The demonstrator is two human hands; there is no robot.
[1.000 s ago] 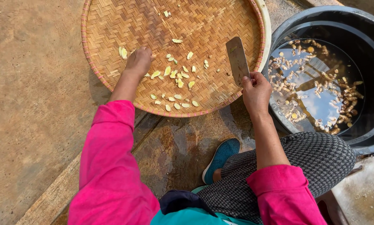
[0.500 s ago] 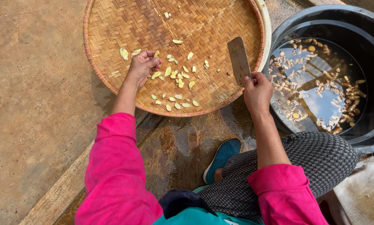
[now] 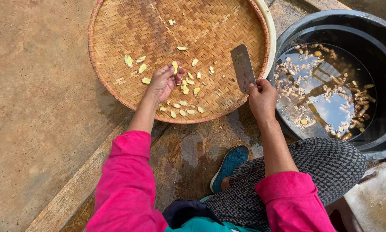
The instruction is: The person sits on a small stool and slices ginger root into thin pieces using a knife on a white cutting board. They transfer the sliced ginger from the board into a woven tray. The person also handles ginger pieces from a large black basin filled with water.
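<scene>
My left hand (image 3: 163, 81) rests on a round woven bamboo tray (image 3: 115, 38), pinching a pale yellow slice (image 3: 175, 67) between its fingertips. Several more slices (image 3: 185, 88) lie scattered around that hand, mostly near the tray's front edge. My right hand (image 3: 263, 99) grips the handle of a flat cleaver (image 3: 243, 68), whose blade points up and away over the tray's right rim.
A large dark tub (image 3: 375, 51) of water with several floating root pieces (image 3: 326, 92) stands at the right. My blue shoe (image 3: 229, 165) and checked trouser leg (image 3: 313, 167) are below the tray, on wet concrete. Dry brown ground lies to the left.
My left hand has slid right across the tray and curled, picking up a slice. The right hand and cleaver have hardly moved.
</scene>
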